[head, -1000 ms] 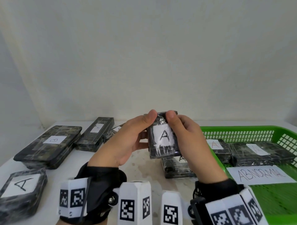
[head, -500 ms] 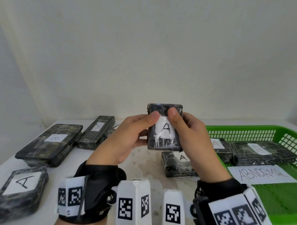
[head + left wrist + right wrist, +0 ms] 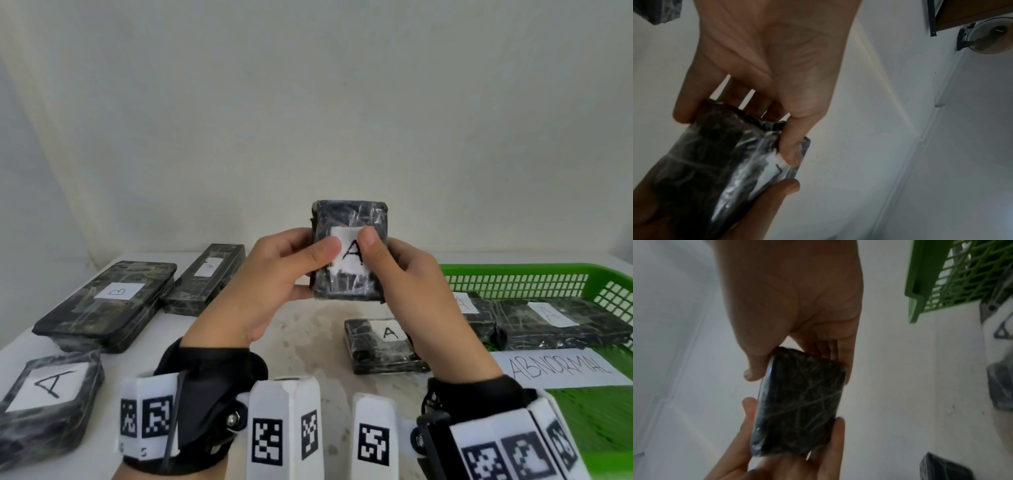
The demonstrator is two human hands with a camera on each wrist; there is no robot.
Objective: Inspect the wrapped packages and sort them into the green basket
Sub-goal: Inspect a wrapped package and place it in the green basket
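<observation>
The held package (image 3: 350, 251), dark and wrapped in clear film, stands upright above the table (image 3: 308, 329), its long axis vertical and its white label marked "A" facing the head camera. The left hand (image 3: 274, 284) grips its left edge, thumb curled over the label and fingers behind; the right hand (image 3: 411, 284) grips the right edge the same way, thumb on the label. The left wrist view adds the package's narrow side and the label seen edge-on, with only part of the letter readable; the right wrist view shows the unlabelled back, crossed with film creases, and the fingers of both hands pressed against it, which the head view hides. The green basket (image 3: 513, 274) sits to the right on the table, cut off by the frame edge, holding two wrapped packages (image 3: 565, 325) with red "A" labels, one partly hidden behind the right hand, and a paper sign reading "ABNORMAL" (image 3: 561, 368). A small "A" package (image 3: 380, 346) lies on the table just beside the basket. To the left lie a "B" package (image 3: 106, 305), a long package (image 3: 205, 277) whose label is too small to read, and a near "A" package (image 3: 51, 394)
</observation>
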